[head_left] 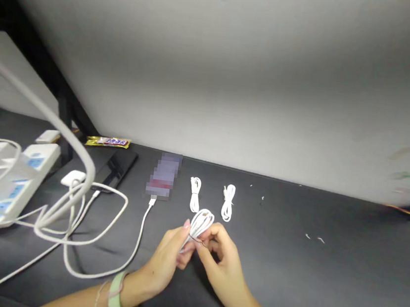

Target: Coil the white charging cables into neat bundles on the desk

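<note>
A coiled white charging cable (201, 223) is held up in front of me, bundled into long loops. My left hand (169, 254) grips the bundle near its lower end, thumb on top. With thumb and fingertips pinched, my right hand (220, 255) holds a thin dark tie (196, 240) that crosses the bundle. Just beyond, a coiled cable tied at its middle (195, 194) lies on the dark table. Another white coiled cable (228, 202) rests to its right.
At left stands a white power strip (20, 195) with several plugs and a thick looping white cord (78, 150). A blurred-out phone (164, 176) is plugged into a cable. Behind lie a black device (117, 170) and a yellow snack wrapper (108, 142). White scraps (320, 240) dot the right side.
</note>
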